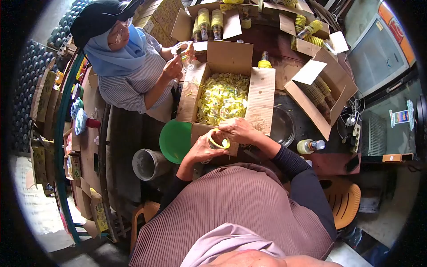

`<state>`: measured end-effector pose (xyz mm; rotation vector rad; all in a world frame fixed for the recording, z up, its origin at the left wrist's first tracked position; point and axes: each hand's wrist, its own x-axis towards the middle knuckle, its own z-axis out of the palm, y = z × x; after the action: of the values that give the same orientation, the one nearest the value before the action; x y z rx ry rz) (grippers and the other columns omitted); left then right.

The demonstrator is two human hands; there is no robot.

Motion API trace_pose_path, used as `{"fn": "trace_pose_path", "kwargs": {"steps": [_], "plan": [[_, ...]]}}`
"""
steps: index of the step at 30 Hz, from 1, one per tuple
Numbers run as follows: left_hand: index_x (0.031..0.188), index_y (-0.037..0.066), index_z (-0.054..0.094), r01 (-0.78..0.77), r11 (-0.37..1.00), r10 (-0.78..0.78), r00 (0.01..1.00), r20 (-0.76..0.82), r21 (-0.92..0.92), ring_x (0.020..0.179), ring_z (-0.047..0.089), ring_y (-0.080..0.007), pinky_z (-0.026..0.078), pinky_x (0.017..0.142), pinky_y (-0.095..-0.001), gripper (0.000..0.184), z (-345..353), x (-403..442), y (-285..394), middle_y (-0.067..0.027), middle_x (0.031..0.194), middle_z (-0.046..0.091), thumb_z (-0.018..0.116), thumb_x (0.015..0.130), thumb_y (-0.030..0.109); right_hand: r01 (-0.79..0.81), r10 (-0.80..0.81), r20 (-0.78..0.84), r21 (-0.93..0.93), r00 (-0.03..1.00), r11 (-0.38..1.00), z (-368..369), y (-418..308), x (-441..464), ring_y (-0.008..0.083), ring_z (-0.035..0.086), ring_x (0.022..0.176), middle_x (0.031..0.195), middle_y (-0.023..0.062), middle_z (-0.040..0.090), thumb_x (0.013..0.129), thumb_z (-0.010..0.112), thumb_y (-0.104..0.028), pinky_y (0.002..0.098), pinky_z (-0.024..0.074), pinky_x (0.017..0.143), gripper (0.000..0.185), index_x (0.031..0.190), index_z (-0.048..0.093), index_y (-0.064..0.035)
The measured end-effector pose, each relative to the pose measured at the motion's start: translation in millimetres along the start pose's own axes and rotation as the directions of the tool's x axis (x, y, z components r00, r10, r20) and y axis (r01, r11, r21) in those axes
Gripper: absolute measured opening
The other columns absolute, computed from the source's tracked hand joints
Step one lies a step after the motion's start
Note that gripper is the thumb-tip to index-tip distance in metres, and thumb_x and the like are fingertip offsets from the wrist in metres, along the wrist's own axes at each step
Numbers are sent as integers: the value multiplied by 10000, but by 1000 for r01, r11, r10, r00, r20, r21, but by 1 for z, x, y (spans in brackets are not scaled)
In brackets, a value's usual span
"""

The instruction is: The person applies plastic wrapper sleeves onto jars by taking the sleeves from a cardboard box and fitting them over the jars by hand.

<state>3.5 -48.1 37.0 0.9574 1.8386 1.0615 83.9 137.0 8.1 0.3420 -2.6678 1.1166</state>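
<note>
My left hand (202, 149) is curled around a clear cup with a yellow rim (226, 144), its round mouth turned toward me. Close beside it, my right hand (240, 130) has its fingers pinched together at the cup's upper edge; what they hold, if anything, is hidden. Something small and white shows inside the rim. Just beyond both hands, an open cardboard box (260, 100) is filled with small yellow-and-white wrapped pieces (222, 98).
A person (129, 66) at the left handles a clear cup. A green basin (171, 142) and grey bucket (144, 164) stand left of my hands. At right are a metal bowl (284, 127), a bottle (311, 146) and a box of stacked cups (318, 95).
</note>
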Motion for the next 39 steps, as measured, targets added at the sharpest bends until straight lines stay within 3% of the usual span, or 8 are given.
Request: {"fn": "trace_pose_path", "kwargs": {"steps": [8, 10, 14, 16, 20, 25, 30, 39], "plan": [[1016, 37, 540, -189, 979, 202, 929, -309, 73, 753, 643, -189, 512, 708, -311, 485, 30, 4, -5, -83, 815, 628, 806, 634, 173, -147, 181, -121, 242, 976, 959, 13, 13, -3, 319, 585, 639, 695, 125, 597, 943, 485, -302, 420, 434, 578, 317, 795, 571, -36], [998, 51, 532, -211, 942, 307, 854, -420, 260, 744, 661, -264, 523, 658, -347, 478, 37, 2, -3, -112, 819, 639, 809, 639, 201, 29, 381, -566, 584, 731, 811, 27, 37, 3, 218, 582, 604, 664, 67, 612, 957, 483, -295, 410, 393, 541, 351, 758, 556, -15], [962, 50, 521, -79, 944, 243, 821, -517, 319, 709, 660, -273, 521, 613, -345, 463, 33, -5, -17, -108, 779, 641, 819, 640, 198, -267, 647, -245, 765, 722, 587, -9, 77, -25, 181, 618, 687, 649, 44, 604, 946, 520, -300, 328, 476, 631, 339, 804, 600, -2], [972, 35, 520, -89, 952, 227, 844, -485, 292, 684, 655, -232, 518, 616, -321, 459, 31, -3, -21, -98, 778, 642, 818, 649, 168, -571, 662, -55, 455, 747, 683, -25, 52, -34, 207, 635, 771, 744, 78, 621, 912, 573, -273, 300, 497, 719, 252, 927, 617, -25], [1000, 7, 509, -105, 987, 151, 877, -457, 125, 719, 639, -166, 515, 659, -290, 514, 33, 1, -16, -94, 809, 644, 841, 661, 204, -414, 459, -57, 345, 887, 842, -14, 36, -67, 243, 629, 889, 983, 135, 612, 823, 657, -143, 344, 506, 802, 329, 1116, 565, -26], [1045, 10, 486, -67, 989, 115, 905, -410, 131, 812, 644, -219, 507, 724, -324, 431, 37, -5, -20, -108, 887, 628, 757, 736, 142, -568, 594, 136, 517, 793, 640, -3, 25, -120, 200, 630, 954, 1001, 110, 659, 852, 631, -142, 317, 500, 833, 230, 1038, 621, -8], [1044, 21, 495, -52, 995, 82, 920, -383, 86, 844, 644, -217, 506, 735, -329, 388, 44, -14, -29, -110, 913, 626, 726, 742, 103, -742, 697, 254, 233, 671, 629, 33, 30, -173, 304, 643, 911, 936, 181, 668, 833, 628, -192, 383, 490, 802, 251, 988, 641, 5], [1054, 25, 516, -63, 996, 81, 942, -327, 67, 886, 642, -235, 504, 758, -331, 460, 55, -28, -36, -112, 958, 635, 783, 692, 119, -785, 817, -42, -312, 575, 536, 136, 63, -214, 377, 638, 862, 932, 206, 651, 791, 546, -147, 476, 520, 709, 188, 884, 665, -37]]}}
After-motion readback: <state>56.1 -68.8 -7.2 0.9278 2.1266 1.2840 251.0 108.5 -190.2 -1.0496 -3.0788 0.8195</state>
